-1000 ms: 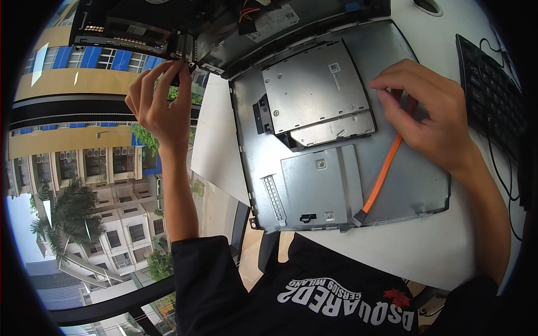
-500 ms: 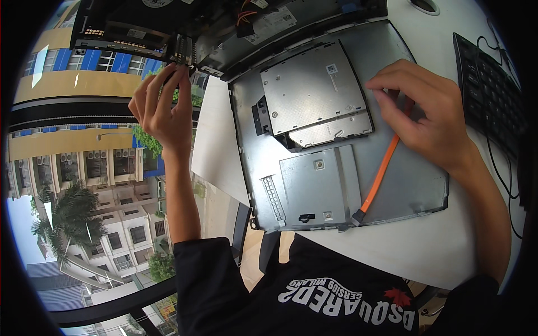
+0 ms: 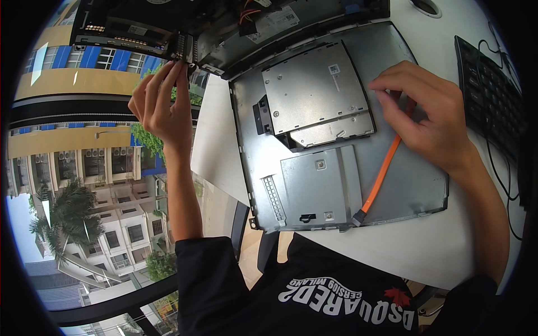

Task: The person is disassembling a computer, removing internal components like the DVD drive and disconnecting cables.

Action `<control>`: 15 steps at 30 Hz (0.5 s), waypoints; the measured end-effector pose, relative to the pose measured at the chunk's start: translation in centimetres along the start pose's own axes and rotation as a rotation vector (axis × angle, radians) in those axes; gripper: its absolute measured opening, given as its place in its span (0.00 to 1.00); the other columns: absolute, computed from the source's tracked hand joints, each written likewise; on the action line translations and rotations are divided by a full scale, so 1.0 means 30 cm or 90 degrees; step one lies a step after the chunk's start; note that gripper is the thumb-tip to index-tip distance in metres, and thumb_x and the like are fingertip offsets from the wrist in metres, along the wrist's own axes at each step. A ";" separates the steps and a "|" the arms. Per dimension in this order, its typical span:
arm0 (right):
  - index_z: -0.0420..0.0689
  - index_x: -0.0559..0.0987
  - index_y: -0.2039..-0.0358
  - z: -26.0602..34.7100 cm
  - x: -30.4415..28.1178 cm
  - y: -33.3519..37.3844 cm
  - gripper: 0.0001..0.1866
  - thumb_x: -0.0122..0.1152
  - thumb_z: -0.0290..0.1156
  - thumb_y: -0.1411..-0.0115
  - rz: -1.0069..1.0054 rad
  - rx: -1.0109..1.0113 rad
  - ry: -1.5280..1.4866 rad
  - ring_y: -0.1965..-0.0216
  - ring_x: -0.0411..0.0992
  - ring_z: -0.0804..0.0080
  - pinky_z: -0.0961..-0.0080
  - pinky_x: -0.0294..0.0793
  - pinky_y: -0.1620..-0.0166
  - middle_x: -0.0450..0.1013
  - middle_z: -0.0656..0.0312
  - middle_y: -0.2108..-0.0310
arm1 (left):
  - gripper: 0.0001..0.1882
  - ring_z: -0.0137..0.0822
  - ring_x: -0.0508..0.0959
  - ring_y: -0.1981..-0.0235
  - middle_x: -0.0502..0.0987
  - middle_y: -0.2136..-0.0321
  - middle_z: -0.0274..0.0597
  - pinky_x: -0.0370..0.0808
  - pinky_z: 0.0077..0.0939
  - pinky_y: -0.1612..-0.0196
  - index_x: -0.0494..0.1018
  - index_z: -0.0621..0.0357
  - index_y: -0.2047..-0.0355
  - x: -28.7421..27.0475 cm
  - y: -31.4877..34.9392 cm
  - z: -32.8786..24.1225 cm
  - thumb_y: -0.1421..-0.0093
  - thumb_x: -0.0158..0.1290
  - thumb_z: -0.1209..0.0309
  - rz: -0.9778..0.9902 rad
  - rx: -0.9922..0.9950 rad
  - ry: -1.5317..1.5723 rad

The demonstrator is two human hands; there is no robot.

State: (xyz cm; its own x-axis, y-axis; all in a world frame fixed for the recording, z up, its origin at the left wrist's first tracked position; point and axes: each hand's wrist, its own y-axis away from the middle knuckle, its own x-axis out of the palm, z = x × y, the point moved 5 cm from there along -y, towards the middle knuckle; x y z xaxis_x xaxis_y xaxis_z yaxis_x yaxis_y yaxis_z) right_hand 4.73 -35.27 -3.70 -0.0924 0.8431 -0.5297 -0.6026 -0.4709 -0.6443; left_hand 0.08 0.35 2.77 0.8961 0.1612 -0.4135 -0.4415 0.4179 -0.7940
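Observation:
My left hand reaches up to the rear edge of an opened black computer case. Its thumb and fingertips are pinched together at the slotted bracket area; what they grip is too small to make out. My right hand hovers, half curled, over the right part of a grey metal side panel. A small gap shows between its thumb and index finger, with nothing seen there. Beneath its palm runs an orange flat cable with a black plug at its near end.
On the panel lies a silver optical drive with a black bracket at its left side. A black keyboard with a cord is on the white table at right. Left of the table is a window.
Both hands keep nearly the same places, the left still pinched at the case edge. The view has shifted very slightly; the cable and drive stay where they were.

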 end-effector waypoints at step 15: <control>0.38 0.84 0.65 -0.001 0.010 0.003 0.05 0.68 0.19 0.43 -0.012 -0.015 0.001 0.74 0.79 0.74 0.81 0.77 0.75 0.81 0.61 0.69 | 0.10 0.27 0.81 0.57 0.88 0.60 0.22 0.69 0.24 0.49 0.90 0.46 0.62 -0.009 0.019 0.005 0.45 0.73 0.71 -0.014 0.023 0.002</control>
State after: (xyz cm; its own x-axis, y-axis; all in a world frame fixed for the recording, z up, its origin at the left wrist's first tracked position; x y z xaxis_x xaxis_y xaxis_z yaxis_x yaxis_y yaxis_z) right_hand 4.67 -35.07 -3.92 -0.0793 0.8513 -0.5186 -0.5849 -0.4610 -0.6674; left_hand -0.40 0.68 2.50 0.9057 0.1484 -0.3971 -0.4192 0.4536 -0.7865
